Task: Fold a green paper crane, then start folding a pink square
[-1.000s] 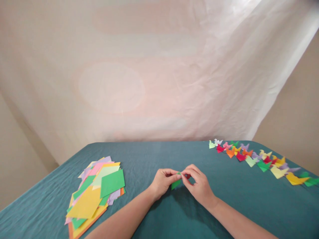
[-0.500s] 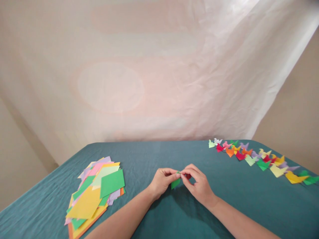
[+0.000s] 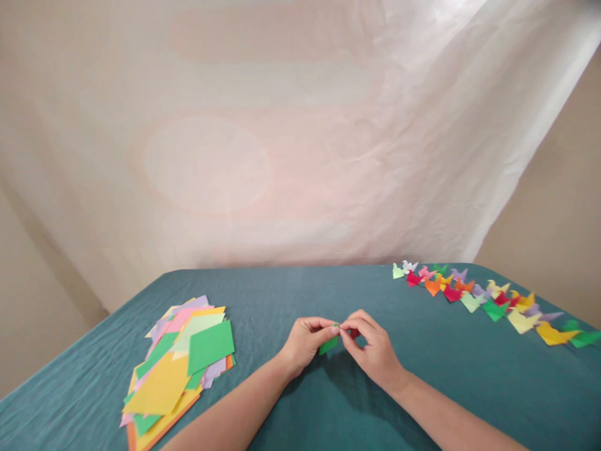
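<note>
A small folded green paper piece (image 3: 328, 344) is pinched between both hands just above the teal tablecloth (image 3: 300, 294) near the table's middle. My left hand (image 3: 305, 343) grips its left side with curled fingers. My right hand (image 3: 373, 347) pinches its upper right tip with thumb and forefinger. Most of the paper is hidden by my fingers; only its lower green corner shows.
A loose pile of coloured paper squares (image 3: 181, 363) lies at the left front of the table. A row of several folded paper figures (image 3: 488, 300) runs along the right side. A pale crumpled sheet (image 3: 282, 138) hangs behind the table.
The green paper piece has tilted slightly in my fingers. Both hands stay in nearly the same place.
</note>
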`<state>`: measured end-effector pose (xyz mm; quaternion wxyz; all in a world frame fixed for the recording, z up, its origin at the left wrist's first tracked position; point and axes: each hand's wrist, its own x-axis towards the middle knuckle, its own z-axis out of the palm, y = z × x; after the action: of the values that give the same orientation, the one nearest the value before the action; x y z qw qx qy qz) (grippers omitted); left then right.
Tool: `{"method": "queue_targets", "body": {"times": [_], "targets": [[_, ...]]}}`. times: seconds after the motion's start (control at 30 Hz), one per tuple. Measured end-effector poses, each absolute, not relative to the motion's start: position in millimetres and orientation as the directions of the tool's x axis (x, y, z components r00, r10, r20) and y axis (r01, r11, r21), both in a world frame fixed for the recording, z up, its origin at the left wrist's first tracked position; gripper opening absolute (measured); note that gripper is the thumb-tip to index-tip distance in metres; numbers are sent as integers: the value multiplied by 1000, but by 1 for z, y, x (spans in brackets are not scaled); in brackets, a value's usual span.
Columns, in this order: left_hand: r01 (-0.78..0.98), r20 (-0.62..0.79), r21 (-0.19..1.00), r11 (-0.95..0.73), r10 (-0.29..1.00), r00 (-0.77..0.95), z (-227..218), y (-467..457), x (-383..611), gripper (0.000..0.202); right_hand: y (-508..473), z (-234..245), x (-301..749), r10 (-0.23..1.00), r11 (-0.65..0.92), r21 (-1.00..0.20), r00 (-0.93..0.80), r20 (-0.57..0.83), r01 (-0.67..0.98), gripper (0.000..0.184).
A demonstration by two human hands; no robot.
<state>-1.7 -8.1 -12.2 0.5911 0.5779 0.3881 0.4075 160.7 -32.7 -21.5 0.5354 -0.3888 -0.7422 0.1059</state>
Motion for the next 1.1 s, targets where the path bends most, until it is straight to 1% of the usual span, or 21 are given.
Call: {"method": "queue_targets", "body": {"times": [0.53,0.63,0.83,1.1], "targets": [[-82,18,997,12,933,360,-11,-9,-1,38,-32,-23,161,673,678,-513,-164,721,526,10],[-101,14,995,26,929,371,-10,-9,-2,36,-32,-23,160,674,679,-519,-161,721,520,10],[-215,45,975,55,899,436,-8,-9,-3,24,-34,-24,160,684,676,-533,-166,710,509,9],[-257,38,963,82,901,432,-13,-6,-6,25,-33,-24,159,691,675,-548,-164,704,494,10]]}}
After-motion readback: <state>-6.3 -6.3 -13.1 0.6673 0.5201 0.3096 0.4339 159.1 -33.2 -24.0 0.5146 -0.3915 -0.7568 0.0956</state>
